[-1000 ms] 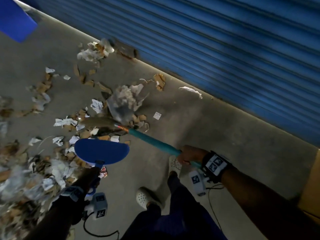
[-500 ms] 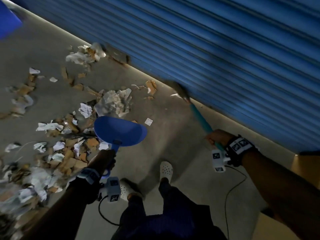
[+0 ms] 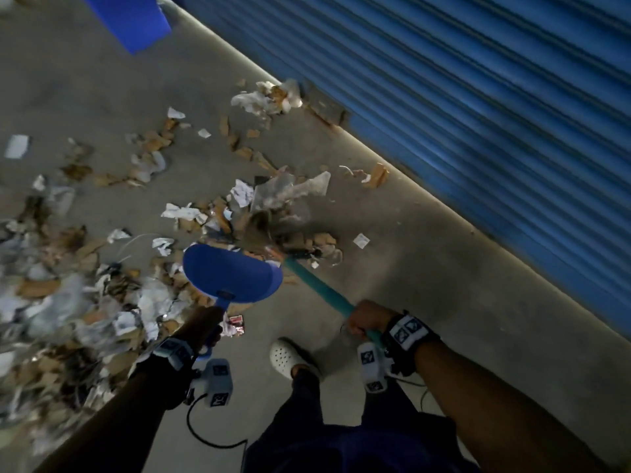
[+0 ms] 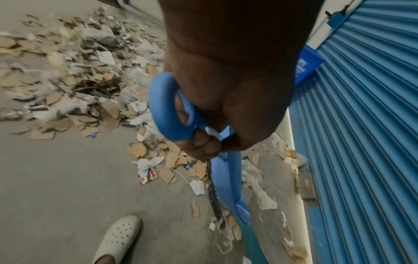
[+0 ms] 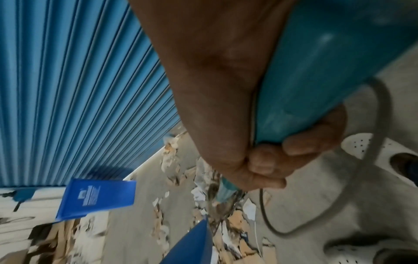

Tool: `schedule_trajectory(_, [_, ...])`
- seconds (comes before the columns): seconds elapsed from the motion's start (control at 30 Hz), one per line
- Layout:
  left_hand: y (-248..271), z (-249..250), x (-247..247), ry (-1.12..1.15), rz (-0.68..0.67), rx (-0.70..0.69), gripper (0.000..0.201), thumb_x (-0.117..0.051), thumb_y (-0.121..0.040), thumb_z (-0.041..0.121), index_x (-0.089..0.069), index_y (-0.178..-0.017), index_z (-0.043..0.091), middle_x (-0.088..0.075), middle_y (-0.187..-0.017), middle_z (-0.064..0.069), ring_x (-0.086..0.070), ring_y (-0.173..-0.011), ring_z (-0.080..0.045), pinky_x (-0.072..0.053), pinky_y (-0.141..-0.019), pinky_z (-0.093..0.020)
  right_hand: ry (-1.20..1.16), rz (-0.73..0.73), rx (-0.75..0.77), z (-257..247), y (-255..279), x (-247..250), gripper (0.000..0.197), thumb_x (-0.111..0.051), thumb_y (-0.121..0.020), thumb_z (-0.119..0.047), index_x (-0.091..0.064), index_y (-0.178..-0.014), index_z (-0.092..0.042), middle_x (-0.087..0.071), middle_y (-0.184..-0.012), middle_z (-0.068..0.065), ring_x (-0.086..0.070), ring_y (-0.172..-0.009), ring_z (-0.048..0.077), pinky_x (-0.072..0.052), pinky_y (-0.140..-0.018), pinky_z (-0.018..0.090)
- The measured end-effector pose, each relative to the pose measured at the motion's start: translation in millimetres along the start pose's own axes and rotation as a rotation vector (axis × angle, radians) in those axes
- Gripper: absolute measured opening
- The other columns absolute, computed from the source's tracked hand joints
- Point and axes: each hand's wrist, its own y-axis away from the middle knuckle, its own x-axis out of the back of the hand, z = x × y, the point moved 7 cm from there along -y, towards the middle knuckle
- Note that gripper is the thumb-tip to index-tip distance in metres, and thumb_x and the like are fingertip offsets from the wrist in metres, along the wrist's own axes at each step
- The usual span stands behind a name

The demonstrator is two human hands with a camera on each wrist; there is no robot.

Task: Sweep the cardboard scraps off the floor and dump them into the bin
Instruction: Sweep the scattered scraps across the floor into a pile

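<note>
Cardboard scraps [image 3: 218, 216] and torn paper litter the grey floor, thickest in a heap [image 3: 68, 302] at the left. My left hand [image 3: 201, 322] grips the looped handle of a blue dustpan [image 3: 232, 276], held above the scraps; the grip shows close up in the left wrist view, fingers curled round the dustpan handle [image 4: 172, 114]. My right hand [image 3: 367, 319] grips the teal broom handle [image 3: 317, 288]. The broom's bristles [image 3: 263, 227] lie blurred among scraps by a crumpled clear plastic sheet [image 3: 290, 189]. A blue bin [image 3: 129, 18] stands at the far top left.
A blue roller shutter [image 3: 478, 114] runs diagonally along the right, with scraps [image 3: 273, 97] against its base. My feet in white clogs [image 3: 286, 356] stand just behind the hands. Wrist-camera cables [image 3: 205, 435] hang below both arms.
The broom swung from the shutter's base back left into the scraps by the plastic sheet. The dustpan stayed low beside it. The view shifted, bringing the bin into sight.
</note>
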Motion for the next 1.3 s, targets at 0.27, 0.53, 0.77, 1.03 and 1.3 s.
schedule_trajectory(0.27, [-0.7,-54.0,71.5,0.121,0.058,-0.003,0.042,-0.047,-0.099,0.033,-0.038,-0.067,0.007,-0.036,-0.050,-0.009,-0.031,-0.036,-0.016,-0.023,-0.046,-0.022,-0.047,0.292,0.025,35.8,37.3,2.7,0.003,-0.062,-0.085,-0.011,-0.062,-0.084,-0.008,-0.059,-0.068,0.007,-0.054,-0.057,0.018,-0.041,-0.051,0.024])
schedule_trajectory(0.53, [-18.5,-66.9,44.0,0.197,-0.049,0.012,0.028,-0.043,-0.096,0.020,-0.040,-0.072,0.008,-0.038,-0.054,-0.009,-0.031,-0.042,-0.017,-0.023,-0.046,-0.023,-0.291,0.471,-0.253,113.8,58.8,54.7,0.023,-0.059,-0.086,-0.003,-0.053,-0.065,-0.005,-0.049,-0.053,0.008,-0.046,-0.052,0.021,-0.036,-0.056,0.028])
schedule_trajectory(0.77, [-61.2,-107.4,23.6,0.217,-0.009,0.053,0.018,-0.041,-0.093,0.008,-0.042,-0.075,0.007,-0.038,-0.058,-0.011,-0.029,-0.030,-0.014,-0.023,-0.037,-0.015,-0.365,0.300,-0.294,102.4,-48.1,-2.1,0.011,-0.060,-0.072,0.004,-0.058,-0.079,-0.005,-0.054,-0.083,0.013,-0.050,-0.076,0.028,-0.041,-0.067,0.031])
schedule_trajectory(1.03, [-164.8,-221.9,-51.6,0.343,0.155,0.058,0.018,-0.040,-0.095,0.008,-0.044,-0.078,0.003,-0.041,-0.060,-0.013,-0.032,-0.040,-0.018,-0.023,-0.048,-0.023,-0.126,0.142,-0.021,155.7,-185.2,-163.8,0.016,-0.065,-0.071,-0.026,-0.056,-0.075,-0.014,-0.061,-0.063,0.006,-0.062,-0.055,0.022,-0.053,-0.047,0.028])
schedule_trajectory(1.3, [-307.5,-291.7,-96.3,0.508,0.184,-0.146,0.014,-0.039,-0.091,0.005,-0.043,-0.078,0.008,-0.040,-0.058,-0.010,-0.035,-0.031,-0.012,-0.028,-0.035,-0.016,0.157,0.364,0.339,148.2,-262.1,-108.9,0.029,-0.067,-0.083,-0.002,-0.053,-0.088,-0.027,-0.065,-0.084,0.008,-0.056,-0.066,0.009,-0.041,-0.053,0.012])
